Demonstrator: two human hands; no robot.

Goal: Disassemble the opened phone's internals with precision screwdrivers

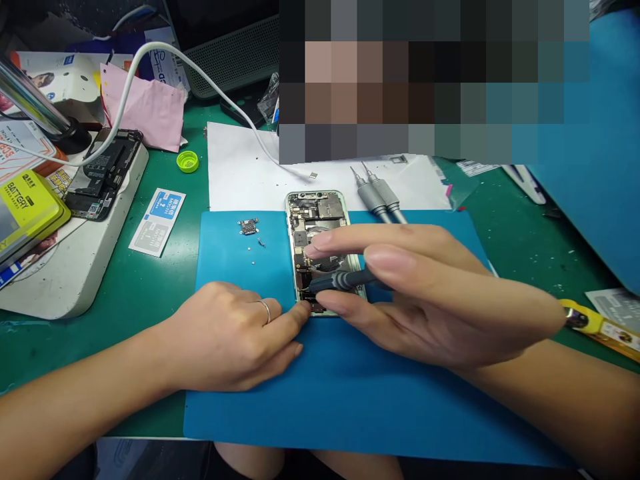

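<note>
An opened phone (327,208), its circuit boards and inner parts exposed, lies face up on the blue mat (240,273). My left hand (235,337) is closed, with the index fingertip pressed on the phone's lower left corner; a ring circles one finger. Between the thumb and fingers of my right hand (430,293) is a dark screwdriver (337,281) with a ridged grip. It slants over the phone, its tip close to the lower left inside. My right hand covers part of the phone's right side. Left of the phone sit a small square component (248,227) and several tiny bits.
Two grey-handled screwdrivers (377,193) rest partly on white paper (245,160). On the left are a white box (90,287), another phone part (107,173), a yellow battery box (33,207), a green cap (187,161) and a white cable (175,50). A yellow cutter (605,327) lies right.
</note>
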